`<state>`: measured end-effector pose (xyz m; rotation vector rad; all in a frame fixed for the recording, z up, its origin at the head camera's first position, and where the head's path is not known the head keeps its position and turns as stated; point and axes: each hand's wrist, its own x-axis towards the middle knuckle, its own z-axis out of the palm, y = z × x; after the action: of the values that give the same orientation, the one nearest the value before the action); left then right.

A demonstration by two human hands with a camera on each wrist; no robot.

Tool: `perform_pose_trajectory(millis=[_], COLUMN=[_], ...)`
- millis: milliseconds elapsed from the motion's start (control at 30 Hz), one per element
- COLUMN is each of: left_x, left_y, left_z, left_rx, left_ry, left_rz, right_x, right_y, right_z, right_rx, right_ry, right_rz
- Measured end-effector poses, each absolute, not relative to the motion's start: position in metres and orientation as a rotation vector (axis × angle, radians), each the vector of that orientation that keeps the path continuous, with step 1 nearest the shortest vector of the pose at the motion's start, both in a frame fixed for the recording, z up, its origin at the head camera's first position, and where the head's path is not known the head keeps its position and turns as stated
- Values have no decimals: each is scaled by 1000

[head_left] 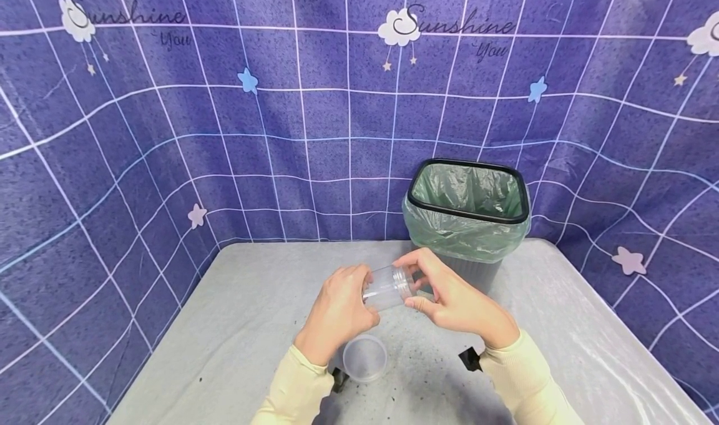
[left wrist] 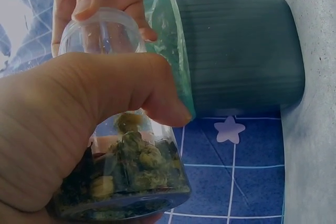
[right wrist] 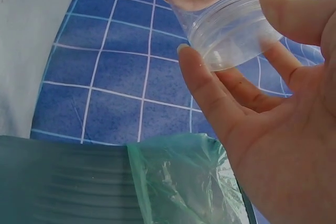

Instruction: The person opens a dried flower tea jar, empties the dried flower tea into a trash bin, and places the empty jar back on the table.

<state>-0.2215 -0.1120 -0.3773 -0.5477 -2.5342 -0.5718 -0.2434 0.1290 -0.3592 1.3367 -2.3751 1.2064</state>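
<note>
A clear jar (head_left: 387, 289) lies tilted on its side in the air, held between both hands above the table. My left hand (head_left: 339, 303) grips its base end, thumb and fingers curled round the wall. Dark green and yellowish dried bits (left wrist: 142, 156) sit in the base end in the left wrist view. At the threaded mouth, the thumb and fingers of my right hand (head_left: 449, 294) hold the rim (right wrist: 231, 51). A round translucent lid (head_left: 365, 357) lies flat on the table below the left wrist.
A grey bin (left wrist: 241, 51) with a green liner (head_left: 466, 234) and black rim (head_left: 469, 214) stands behind the right hand at the table's back edge. The grey tabletop (head_left: 264, 294) has dark specks near its front. A blue checked curtain (head_left: 314, 113) surrounds the table.
</note>
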Motion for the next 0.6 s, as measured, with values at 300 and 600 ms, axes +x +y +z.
perform_pose_trajectory(millis=[300, 600], left_x=[-223, -224], left_y=[-113, -113], left_z=[-378, -379], left_rx=[-565, -580], left_ry=[-2549, -2557], left_rz=[-593, -578], right_x=[-246, -243], right_y=[127, 123], right_z=[-361, -357], right_rx=[1413, 1462], right_ry=[-2288, -2239], right_rz=[1221, 1158])
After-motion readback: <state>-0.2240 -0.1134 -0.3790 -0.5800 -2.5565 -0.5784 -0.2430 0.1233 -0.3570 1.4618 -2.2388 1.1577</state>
